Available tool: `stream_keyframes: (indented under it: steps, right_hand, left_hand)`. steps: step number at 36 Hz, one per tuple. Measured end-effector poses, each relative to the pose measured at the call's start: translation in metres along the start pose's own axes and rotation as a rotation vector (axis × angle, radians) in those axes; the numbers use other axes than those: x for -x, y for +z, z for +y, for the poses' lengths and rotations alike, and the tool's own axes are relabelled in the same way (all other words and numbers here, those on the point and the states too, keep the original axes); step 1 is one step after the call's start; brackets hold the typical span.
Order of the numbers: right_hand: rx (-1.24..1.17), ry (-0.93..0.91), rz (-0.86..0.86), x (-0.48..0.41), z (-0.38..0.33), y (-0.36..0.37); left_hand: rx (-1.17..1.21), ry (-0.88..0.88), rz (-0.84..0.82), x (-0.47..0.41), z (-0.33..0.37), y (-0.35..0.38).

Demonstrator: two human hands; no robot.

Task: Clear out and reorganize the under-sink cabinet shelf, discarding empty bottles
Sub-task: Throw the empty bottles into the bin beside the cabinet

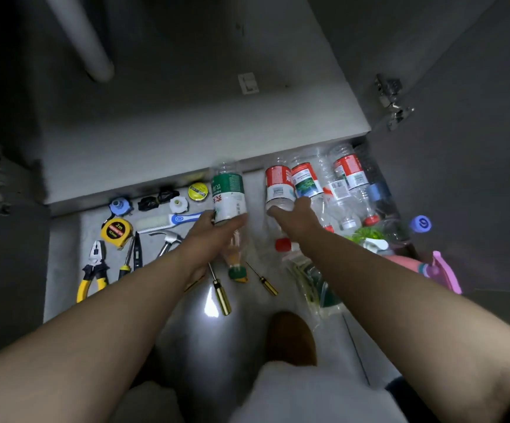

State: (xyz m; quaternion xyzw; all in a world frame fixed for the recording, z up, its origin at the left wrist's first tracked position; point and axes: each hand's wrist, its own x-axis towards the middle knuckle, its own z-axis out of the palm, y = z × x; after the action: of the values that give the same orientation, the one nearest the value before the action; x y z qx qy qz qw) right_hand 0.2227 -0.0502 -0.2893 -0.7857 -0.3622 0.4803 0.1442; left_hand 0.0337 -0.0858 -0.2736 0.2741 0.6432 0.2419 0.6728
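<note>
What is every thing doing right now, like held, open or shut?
left hand: grips the green-label bottle
right hand: grips the red-label bottle
cabinet door: open
tape measure: tape wound in
other bottles: lying heaped together

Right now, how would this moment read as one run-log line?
left hand: grips green-label bottle | right hand: grips red-label bottle | other bottles: clustered at right | tools: laid out left | phase: sorting bottles

Bare forearms [110, 325], perhaps pale trousers [308, 398]
</note>
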Motion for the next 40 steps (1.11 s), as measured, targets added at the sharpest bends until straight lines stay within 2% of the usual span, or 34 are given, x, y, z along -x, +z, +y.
stream_keyframes:
  steps: [3,7,13,16,18,20,24,28,33,40]
  right_hand:
    - [-0.166,0.042,-0.065,0.039,-0.004,-0.032]
    - [-0.211,0.023,-0.122,0.078,-0.008,-0.063]
    - [-0.077,-0.175,0.077,0.175,0.009,-0.165]
    - [-0.003,-0.198,0.169,0.22,0.037,-0.215]
    - [-0.021,-0.174,0.169,0.25,0.058,-0.244]
    - [-0.085,-0.141,0.131,0.279,0.084,-0.27]
    - [-0.052,-0.07,0.076,0.332,0.137,-0.315]
    - [-0.012,0.027,0.025,0.377,0.19,-0.351]
    - [0.047,0.188,-0.042,0.418,0.245,-0.373]
    - [0.302,0.351,-0.011,0.419,0.284,-0.346]
  left_hand:
    - [-0.052,0.031,-0.062,0.038,0.032,0.016]
    - [-0.232,0.06,-0.121,0.066,0.068,0.029]
    - [-0.519,0.153,-0.27,0.153,0.14,0.075]
    - [-0.622,0.183,-0.358,0.191,0.159,0.11]
    - [-0.671,0.172,-0.439,0.215,0.163,0.136]
    - [-0.73,0.13,-0.527,0.237,0.159,0.162]
    - [-0.862,0.05,-0.667,0.276,0.136,0.214]
    - [-0.789,-0.005,-0.779,0.308,0.098,0.262]
    - [-0.671,-0.073,-0.846,0.324,0.047,0.286]
    - [-0.642,-0.058,-0.785,0.322,0.027,0.284]
